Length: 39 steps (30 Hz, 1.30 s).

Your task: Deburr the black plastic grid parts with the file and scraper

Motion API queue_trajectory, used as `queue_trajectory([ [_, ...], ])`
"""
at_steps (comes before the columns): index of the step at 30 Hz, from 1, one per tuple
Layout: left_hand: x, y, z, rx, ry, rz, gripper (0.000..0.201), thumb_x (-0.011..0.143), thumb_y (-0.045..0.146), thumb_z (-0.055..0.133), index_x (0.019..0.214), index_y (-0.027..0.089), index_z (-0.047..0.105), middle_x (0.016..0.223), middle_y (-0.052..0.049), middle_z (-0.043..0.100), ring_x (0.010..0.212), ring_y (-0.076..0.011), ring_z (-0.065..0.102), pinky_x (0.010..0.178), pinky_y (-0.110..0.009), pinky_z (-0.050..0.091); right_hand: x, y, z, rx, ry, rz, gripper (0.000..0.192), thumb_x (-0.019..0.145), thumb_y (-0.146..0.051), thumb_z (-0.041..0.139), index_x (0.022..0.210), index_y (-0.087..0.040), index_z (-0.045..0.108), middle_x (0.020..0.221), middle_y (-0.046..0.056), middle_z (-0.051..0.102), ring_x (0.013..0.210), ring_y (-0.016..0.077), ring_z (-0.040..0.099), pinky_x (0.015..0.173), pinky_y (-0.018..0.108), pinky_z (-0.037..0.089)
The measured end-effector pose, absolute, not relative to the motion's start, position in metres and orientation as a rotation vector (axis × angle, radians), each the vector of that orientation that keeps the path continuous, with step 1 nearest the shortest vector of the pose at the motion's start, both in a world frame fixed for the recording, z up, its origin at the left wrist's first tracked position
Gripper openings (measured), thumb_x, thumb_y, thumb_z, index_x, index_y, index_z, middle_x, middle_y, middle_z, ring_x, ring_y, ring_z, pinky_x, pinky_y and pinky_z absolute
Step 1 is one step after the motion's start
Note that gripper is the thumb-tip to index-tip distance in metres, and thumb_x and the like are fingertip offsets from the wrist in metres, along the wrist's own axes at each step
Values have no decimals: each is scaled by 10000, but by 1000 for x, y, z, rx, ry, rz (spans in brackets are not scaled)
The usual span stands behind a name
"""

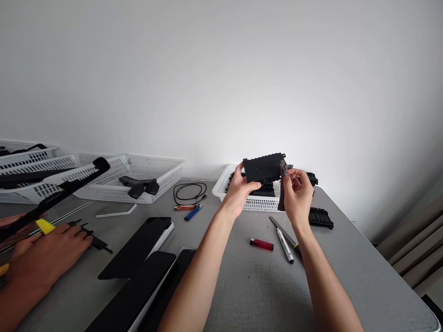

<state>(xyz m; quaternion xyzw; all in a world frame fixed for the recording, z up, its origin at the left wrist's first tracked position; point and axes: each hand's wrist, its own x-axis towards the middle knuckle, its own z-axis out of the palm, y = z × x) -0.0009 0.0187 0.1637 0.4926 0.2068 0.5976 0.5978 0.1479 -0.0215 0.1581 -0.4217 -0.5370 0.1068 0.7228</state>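
My left hand (pixel 240 190) grips a flat black plastic part (pixel 263 168) by its left end, thumb along the lower edge. The part has a scalloped top edge and small tabs, and it is held up above a white basket (pixel 221 188). At its right end, my right hand (pixel 298 191) pinches a dark grey cloth (pixel 282 184), which touches the part and hangs down below the fingers. More black ridged parts (pixel 265 190) lie inside the basket, partly hidden by my hands. Another black ridged part (pixel 321 217) rests on the table beside my right wrist.
A red lighter (pixel 261 244), a white marker (pixel 285 246) and a knife (pixel 277 224) lie between my forearms. Left are a black cable (pixel 189 184), a blue lighter (pixel 193 212), black panels (pixel 138 249) and white baskets (pixel 166 177). A co-worker's hand (pixel 48 258) works at far left.
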Motion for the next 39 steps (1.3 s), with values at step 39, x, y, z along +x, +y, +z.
queue_trajectory([
  [39,-3,19,162,1422,651,1492,483,680,417,803,1064,166,654,1093,-113,722,973,-265,682,818,-358,556,162,-24,156,-1035,-1817,-270,370,926,-165,445,1209,-183,684,919,70,568,719,142,543,645,291,468],
])
